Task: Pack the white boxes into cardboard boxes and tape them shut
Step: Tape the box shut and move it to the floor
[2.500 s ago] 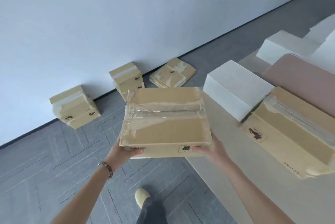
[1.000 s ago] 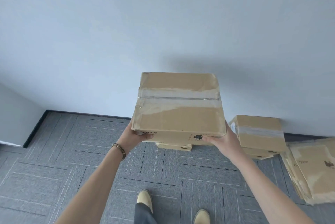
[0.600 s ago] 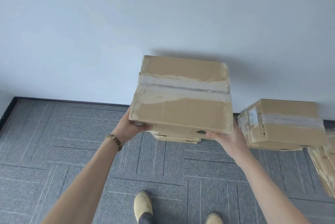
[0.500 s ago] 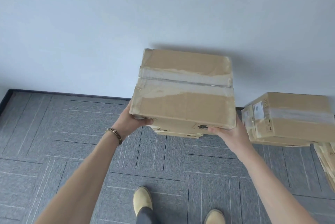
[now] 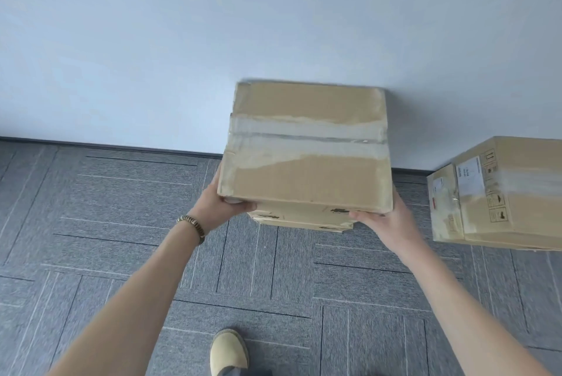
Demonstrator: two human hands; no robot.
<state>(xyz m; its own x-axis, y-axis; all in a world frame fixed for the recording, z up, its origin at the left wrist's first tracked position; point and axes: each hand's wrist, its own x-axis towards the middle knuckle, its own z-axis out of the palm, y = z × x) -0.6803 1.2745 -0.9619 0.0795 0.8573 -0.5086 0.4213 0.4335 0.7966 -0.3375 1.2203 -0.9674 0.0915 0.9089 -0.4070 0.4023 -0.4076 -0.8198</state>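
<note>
Brown cardboard made up the carried box (image 5: pixel 305 144), a closed carton with worn, scuffed edges and a wide band of clear tape running across its top from left to right, cloudy where it had lifted the paper. Its top face was turned up toward the camera and slightly tilted, the near edge lower; the long side ran left to right, parallel with the wall (image 5: pixel 213 26) behind it. Small dark printed marks showed on the near side face. It was held in the air above the floor, close to the wall, with part of another brown box (image 5: pixel 299 222) showing just beneath its near edge; whether the two touched could not be told. The left hand (image 5: pixel 220 204) gripped the near left corner, thumb along the bottom edge, and the right hand (image 5: pixel 384 219) gripped the near right corner from below, the two hands well apart. A beaded bracelet (image 5: pixel 191 225) circled the left wrist. To the right a larger taped box (image 5: pixel 501 193) with white labels sat on the grey carpet (image 5: pixel 106 223). One pale shoe (image 5: pixel 228 351) showed below.
</note>
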